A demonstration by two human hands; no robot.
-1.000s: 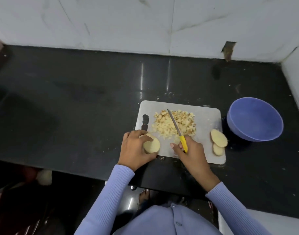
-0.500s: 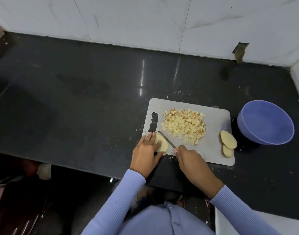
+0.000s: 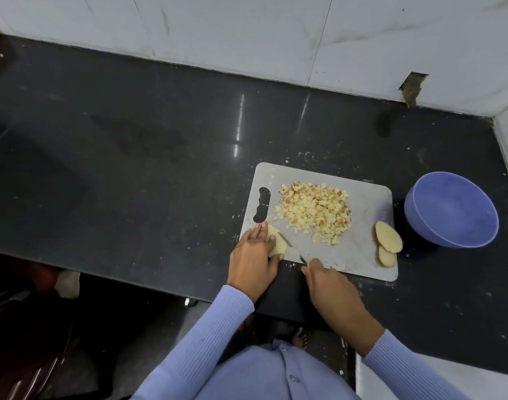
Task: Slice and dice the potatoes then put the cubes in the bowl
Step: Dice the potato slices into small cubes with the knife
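2 hands work at the lower edge of a pale grey cutting board right of the frame's centre: the left hand lies over a peeled potato piece at the board's lower left corner, fingers laid along its top and thumb tucked against its near side, pinning it down, while the right hand is curled round the handle of a knife, only a sliver of yellow showing at the fingers. Its thin blade slants up and left from that hand and meets the right side of the held potato piece. Just above the blade, a heap of small diced potato cubes covers the middle of the board, some browned at the edges. At the board's lower right, 2 potato slices lie flat, overlapping, the larger one reaching the board's right rim. A dark wavy handle slot is cut near the board's left side. Beside the board on the right, close to its edge, stands a blue bowl; no cubes show inside it. Everything rests on a glossy black stone counter flecked with crumbs and streaked by light reflections. White marble-like wall tiles run along the top of the frame, with a broken notch at the upper right. Light blue ribbed sleeves cover both forearms at the bottom.
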